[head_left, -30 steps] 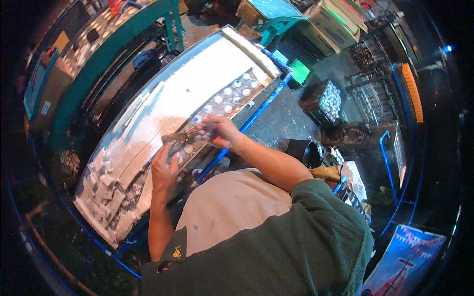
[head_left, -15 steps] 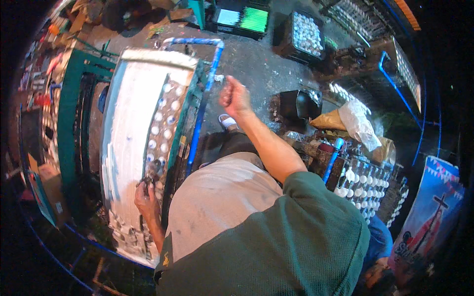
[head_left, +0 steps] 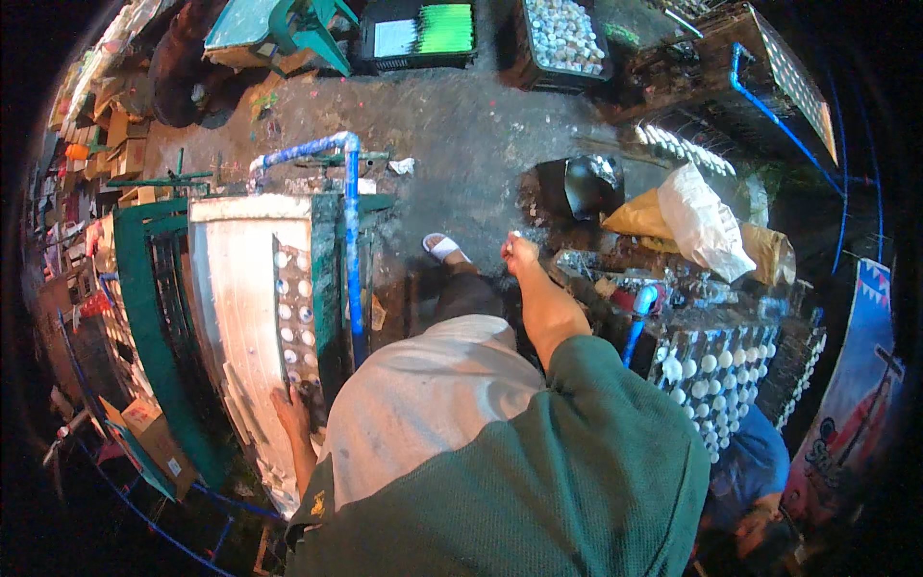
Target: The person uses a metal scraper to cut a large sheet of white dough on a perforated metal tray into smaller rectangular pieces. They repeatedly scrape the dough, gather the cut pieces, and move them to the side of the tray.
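Fingers (head_left: 281, 397) of the left hand (head_left: 292, 417) are resting slightly parted beside round white pieces (head_left: 307, 338) on the long table (head_left: 229, 274).
Pieces are already sitting in rows, how many are left being unclear; the right hand (head_left: 521, 254) is hanging curled, contents indistinct, a blue pipe (head_left: 352, 240) standing between it and the table.

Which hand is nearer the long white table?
Left. The left hand is at the right side of the long white table; the right hand is farther right.
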The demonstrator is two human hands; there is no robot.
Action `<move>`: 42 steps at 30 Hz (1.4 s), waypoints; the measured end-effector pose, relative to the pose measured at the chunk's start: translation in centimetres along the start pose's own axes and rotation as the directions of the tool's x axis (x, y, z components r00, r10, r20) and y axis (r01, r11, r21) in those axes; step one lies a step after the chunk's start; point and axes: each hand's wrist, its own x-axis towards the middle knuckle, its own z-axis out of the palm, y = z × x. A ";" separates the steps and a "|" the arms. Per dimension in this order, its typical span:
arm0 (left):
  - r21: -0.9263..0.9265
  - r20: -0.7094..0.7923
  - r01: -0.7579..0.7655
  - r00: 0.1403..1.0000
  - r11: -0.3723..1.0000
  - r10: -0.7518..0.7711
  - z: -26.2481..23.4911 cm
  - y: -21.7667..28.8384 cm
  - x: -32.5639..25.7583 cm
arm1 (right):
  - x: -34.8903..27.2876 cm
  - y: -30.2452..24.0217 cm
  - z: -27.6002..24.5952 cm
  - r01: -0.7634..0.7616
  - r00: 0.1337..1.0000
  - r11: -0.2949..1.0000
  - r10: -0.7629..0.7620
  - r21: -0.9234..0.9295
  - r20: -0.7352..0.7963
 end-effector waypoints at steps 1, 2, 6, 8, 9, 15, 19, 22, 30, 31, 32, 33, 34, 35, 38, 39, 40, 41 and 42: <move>0.014 -0.035 -0.004 0.999 1.000 0.005 0.5 0.9 0.0 | 0.6 0.1 -0.5 0.052 0.998 0.997 -0.050 -0.051 0.045; -0.049 -0.007 0.028 1.000 0.998 -0.028 0.1 2.6 -0.3 | 1.5 -0.4 -0.3 0.006 1.000 0.999 -0.007 -0.039 -0.006; 0.013 0.170 0.123 0.978 0.992 -0.123 -1.3 5.4 -0.5 | 2.8 0.0 -1.7 -0.123 0.992 0.992 0.122 -0.040 -0.023; -0.062 0.174 0.169 0.972 0.984 -0.156 -1.5 6.3 -1.4 | 2.5 0.8 -1.6 -0.167 0.984 0.986 0.166 -0.007 -0.066; -0.066 0.166 0.175 0.973 0.982 -0.162 -2.1 7.0 -1.8 | 1.8 1.1 -0.8 -0.177 0.982 0.982 0.172 -0.066 -0.079; 0.002 0.011 0.117 0.993 0.993 -0.117 0.1 7.6 -2.9 | 1.9 0.1 -0.6 -0.105 0.994 0.948 0.108 -0.300 -0.007; -0.119 -0.059 -0.043 0.998 0.992 0.036 0.6 5.8 -1.5 | 0.7 -4.7 4.4 0.046 0.963 0.943 0.045 -0.328 0.265; -0.078 -0.056 0.109 0.992 0.991 -0.113 0.8 4.2 1.1 | -3.9 -10.0 11.5 0.219 0.974 0.859 -0.168 -0.463 0.149; 0.109 -0.125 0.072 0.990 0.991 -0.058 1.5 2.0 3.4 | -6.9 -14.1 20.6 0.647 0.735 0.476 -0.596 -0.596 0.322; 0.119 -0.135 0.072 0.989 0.990 -0.056 1.3 1.9 3.4 | -7.3 -13.4 21.0 0.645 0.734 0.478 -0.604 -0.596 0.310; 0.134 -0.143 0.073 0.988 0.988 -0.054 0.9 1.7 3.3 | -7.8 -12.6 21.3 0.643 0.734 0.480 -0.609 -0.597 0.301; 0.129 -0.146 0.071 0.988 0.989 -0.051 1.6 1.9 3.2 | -7.6 -11.6 21.9 0.625 0.750 0.519 -0.607 -0.583 0.263; 0.134 -0.149 0.060 0.988 0.989 -0.039 2.0 2.1 3.2 | -6.3 -10.0 21.5 0.597 0.771 0.564 -0.601 -0.570 0.213; 0.149 -0.154 0.053 0.988 0.987 -0.030 1.7 1.9 3.2 | -5.7 -8.3 21.4 0.563 0.796 0.614 -0.582 -0.553 0.164; 0.151 -0.192 0.071 0.981 0.986 -0.041 2.1 2.5 1.8 | -8.2 -6.1 22.0 0.452 0.887 0.674 -0.410 -0.585 0.213; 0.082 -0.189 0.103 0.978 0.991 -0.086 0.4 5.6 0.3 | -10.3 -6.1 22.1 0.428 0.904 0.770 -0.351 -0.474 0.246; 0.183 -0.265 0.087 0.964 0.979 -0.036 2.3 0.2 1.6 | -12.8 -5.5 21.9 0.336 0.926 0.869 -0.234 -0.363 0.297; 0.089 -0.233 0.050 0.972 0.995 -0.028 1.6 4.2 1.6 | -11.2 -6.7 19.9 0.194 0.961 0.926 -0.113 -0.325 0.253; 0.104 -0.300 0.062 0.954 0.993 -0.028 2.4 2.8 1.6 | -11.4 -6.4 19.6 0.147 0.922 0.940 -0.017 -0.309 0.387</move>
